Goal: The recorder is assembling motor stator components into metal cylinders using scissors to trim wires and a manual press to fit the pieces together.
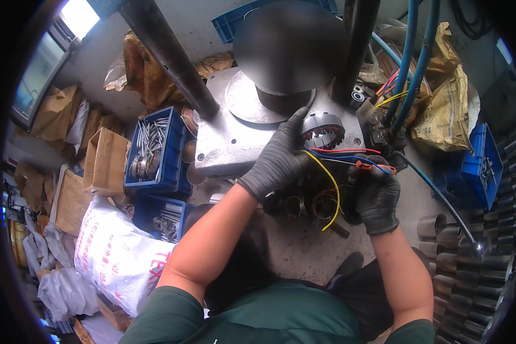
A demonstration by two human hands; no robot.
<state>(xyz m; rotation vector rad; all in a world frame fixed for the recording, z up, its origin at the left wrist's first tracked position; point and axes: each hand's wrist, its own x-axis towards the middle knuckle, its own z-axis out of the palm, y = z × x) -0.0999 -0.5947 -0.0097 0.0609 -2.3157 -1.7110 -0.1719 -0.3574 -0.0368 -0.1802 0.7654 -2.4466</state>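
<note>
My left hand (281, 159), in a dark grey glove, grips a motor stator (322, 127), a steel ring with windings inside, at its left side. One finger stretches up along the ring; the fingers under it are hidden. Red and blue lead wires (344, 153) run from the stator to my right hand (377, 198), also gloved. It is closed round their ends, by a small orange-red piece (368, 166) whose kind I cannot make out. A yellow wire (337, 195) hangs loose in a curve between the hands.
Behind the stator stands a press with a steel bed plate (223, 140), a thick ram and dark columns (169, 54). Blue bins (175, 149) of metal parts stand left, near a white sack (117, 252). A ball-ended lever (477, 247) and stacked steel cylinders (470, 286) are at right.
</note>
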